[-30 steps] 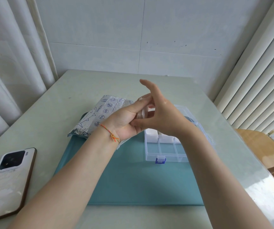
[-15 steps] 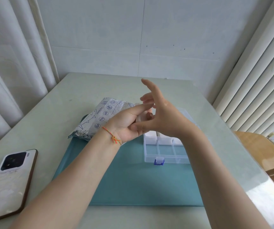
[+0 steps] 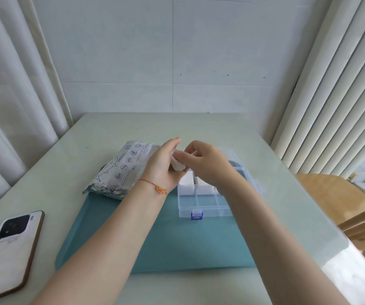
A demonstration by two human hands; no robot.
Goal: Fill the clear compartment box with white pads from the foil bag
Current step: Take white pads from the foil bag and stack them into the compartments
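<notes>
Clear plastic box (image 3: 208,201), lid open toward the far side, blue latch (image 3: 196,215) at the near edge, resting on a smooth teal mat (image 3: 177,243). White pads (image 3: 199,188) in the middle compartments; three near compartments showing only mat through the plastic; far compartments hidden behind the hands. Crinkled foil bag (image 3: 122,172), printed with round icons, lying left of the box, half on the mat. Above the box's far left part, left hand (image 3: 163,166) and right hand (image 3: 205,164) together, fingers curled and pinching one soft, crumpled white pad (image 3: 177,163) between them. Phone (image 3: 9,249), face down, near left on the pale glossy table (image 3: 199,128).
</notes>
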